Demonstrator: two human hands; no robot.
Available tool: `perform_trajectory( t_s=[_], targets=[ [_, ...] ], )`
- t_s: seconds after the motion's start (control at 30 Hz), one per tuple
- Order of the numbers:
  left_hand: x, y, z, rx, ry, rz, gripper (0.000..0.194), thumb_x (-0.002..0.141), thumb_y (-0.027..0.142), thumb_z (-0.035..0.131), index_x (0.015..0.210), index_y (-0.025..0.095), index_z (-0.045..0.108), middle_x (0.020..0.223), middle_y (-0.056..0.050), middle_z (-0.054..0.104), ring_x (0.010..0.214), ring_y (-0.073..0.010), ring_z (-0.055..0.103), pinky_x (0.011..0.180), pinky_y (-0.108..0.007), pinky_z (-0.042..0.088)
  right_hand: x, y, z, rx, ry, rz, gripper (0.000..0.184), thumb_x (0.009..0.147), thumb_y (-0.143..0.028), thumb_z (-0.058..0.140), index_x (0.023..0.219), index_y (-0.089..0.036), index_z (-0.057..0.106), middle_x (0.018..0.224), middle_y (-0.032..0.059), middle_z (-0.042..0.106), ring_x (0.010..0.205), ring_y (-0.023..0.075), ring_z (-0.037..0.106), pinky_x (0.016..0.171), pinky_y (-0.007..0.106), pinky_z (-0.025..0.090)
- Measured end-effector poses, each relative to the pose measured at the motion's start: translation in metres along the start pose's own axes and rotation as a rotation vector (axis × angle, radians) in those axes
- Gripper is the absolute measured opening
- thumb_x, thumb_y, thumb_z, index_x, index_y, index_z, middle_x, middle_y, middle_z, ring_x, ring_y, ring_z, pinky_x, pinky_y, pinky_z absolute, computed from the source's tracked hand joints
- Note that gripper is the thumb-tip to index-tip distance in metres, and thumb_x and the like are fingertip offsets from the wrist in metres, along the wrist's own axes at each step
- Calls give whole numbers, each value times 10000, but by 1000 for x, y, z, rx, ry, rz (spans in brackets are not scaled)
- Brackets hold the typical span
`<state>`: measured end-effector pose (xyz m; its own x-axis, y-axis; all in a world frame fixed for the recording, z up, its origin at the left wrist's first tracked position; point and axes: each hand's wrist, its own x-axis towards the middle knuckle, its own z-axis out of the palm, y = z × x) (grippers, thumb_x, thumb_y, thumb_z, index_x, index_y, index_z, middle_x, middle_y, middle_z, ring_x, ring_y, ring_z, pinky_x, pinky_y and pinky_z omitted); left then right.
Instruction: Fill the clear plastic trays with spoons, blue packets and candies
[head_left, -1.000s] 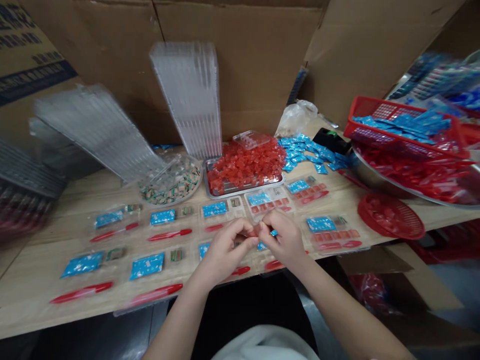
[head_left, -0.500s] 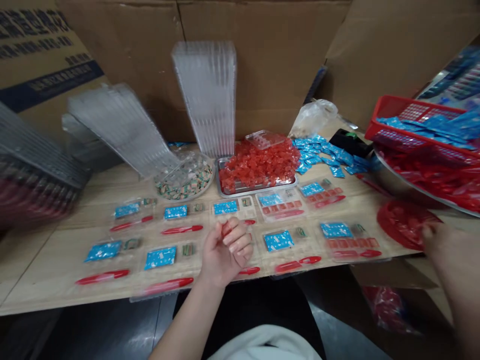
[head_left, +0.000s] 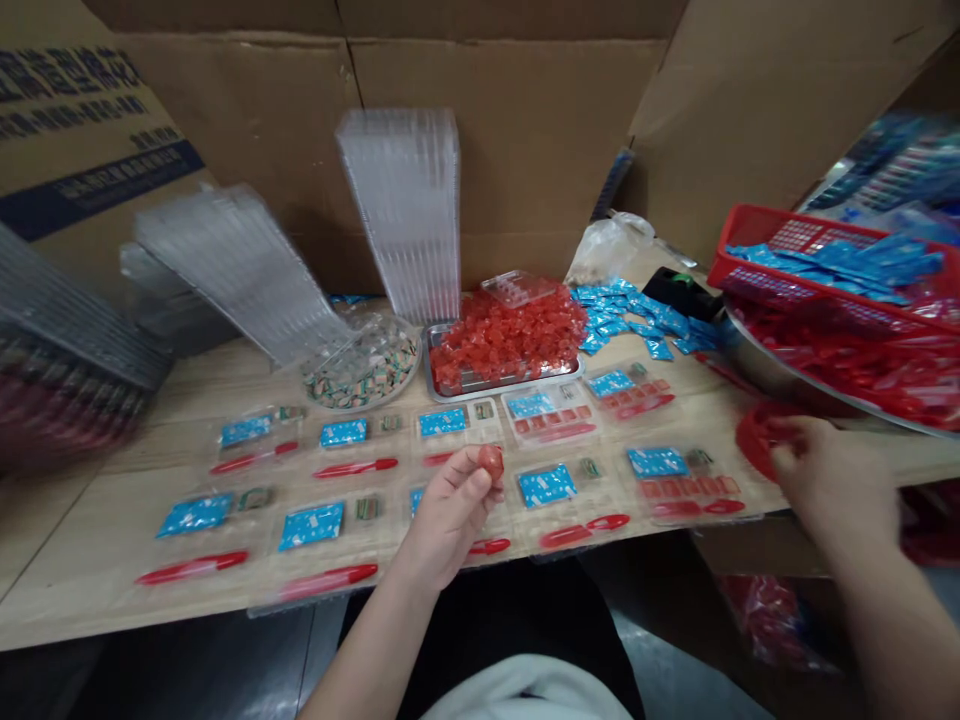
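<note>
My left hand is raised over the front row of clear trays, its thumb and fingers closed on a small red translucent piece. On the right, my right hand reaches over a red dish, thumb and fingers curled down into it and blurred. Whatever they pinch is hidden. Two rows of clear trays lie between the hands and to the left. They hold blue packets, small striped pieces and red pens. Some, such as the right front tray, also hold a row of red pieces.
Behind the trays stand a metal tray heaped with red pieces, a round dish of striped pieces and stacked clear trays. Loose blue packets lie near a red basket above a metal bowl.
My left hand has turned from palm-up with curled fingers to showing the red piece at its fingertips. My right hand has moved left, farther over the red dish. The view has shifted slightly.
</note>
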<state>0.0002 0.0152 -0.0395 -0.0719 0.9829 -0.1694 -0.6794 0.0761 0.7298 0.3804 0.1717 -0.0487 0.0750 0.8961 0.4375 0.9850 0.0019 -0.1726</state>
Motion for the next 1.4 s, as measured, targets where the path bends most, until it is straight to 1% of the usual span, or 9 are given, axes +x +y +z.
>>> perform_trajectory(
  t_s=[0.1,0.23,0.33,0.47,0.67,0.93,1.1,1.27,1.4],
  targets=[
    [1,0,4,290,70,97,150,696,261,735,816,193,677,844,-18,595,799,-123,538,740,-229,425,-31,-80,-18,557,-275,80,325,701,-213,645,1026,-206,628,826,138,678,697,220,625,617,355,456],
    [1,-1,11,646,190,315,65,696,231,722,755,205,713,810,-35,605,799,-160,560,713,-249,436,-83,-190,-35,1202,-766,-21,298,794,-369,592,1060,-236,625,966,86,681,863,215,638,706,354,522],
    [-9,-2,8,791,237,387,62,702,214,712,759,225,731,784,-32,588,734,-148,551,647,-231,430,-110,-235,-33,1430,-937,-14,290,782,-349,620,1049,-237,625,916,43,679,809,166,633,680,305,534],
    [-47,-5,-22,937,252,360,295,756,187,653,1029,290,694,980,-55,644,863,-186,578,780,-276,441,-116,-242,-19,1360,-944,-27,241,784,-341,624,994,-226,651,913,42,685,797,166,636,709,319,528],
    [-99,-18,-84,1210,370,383,305,784,149,604,1020,323,688,1049,-40,675,1054,-238,552,982,-375,349,-103,-264,1,908,-726,-742,270,866,-202,507,1107,-238,621,1011,63,664,972,207,571,867,387,457],
    [-94,-23,-92,1423,198,513,325,831,94,511,1059,279,651,1072,-39,678,1129,-216,550,973,-383,412,-124,-328,8,429,-604,-1152,113,846,-129,509,831,-154,618,800,103,648,889,238,514,789,363,449],
    [-94,-23,-94,1541,194,580,268,845,73,494,1031,214,624,1058,-39,673,1117,-187,553,958,-364,447,-107,-315,16,556,-650,-1069,134,839,-184,535,944,-167,617,903,77,659,919,209,551,817,340,452],
    [-94,-21,-94,1578,179,614,265,841,79,517,1044,219,614,1079,-37,660,1124,-185,544,951,-366,451,-58,-263,25,651,-459,-443,179,810,-335,547,771,-174,615,695,33,630,626,160,566,570,268,431],
    [-93,-21,-93,1595,189,662,264,830,66,526,1020,221,624,1072,-50,653,1138,-209,530,946,-400,447,-35,-267,42,568,-597,-534,149,810,-264,517,778,-179,635,715,26,650,650,153,575,600,254,417]
  ],
)
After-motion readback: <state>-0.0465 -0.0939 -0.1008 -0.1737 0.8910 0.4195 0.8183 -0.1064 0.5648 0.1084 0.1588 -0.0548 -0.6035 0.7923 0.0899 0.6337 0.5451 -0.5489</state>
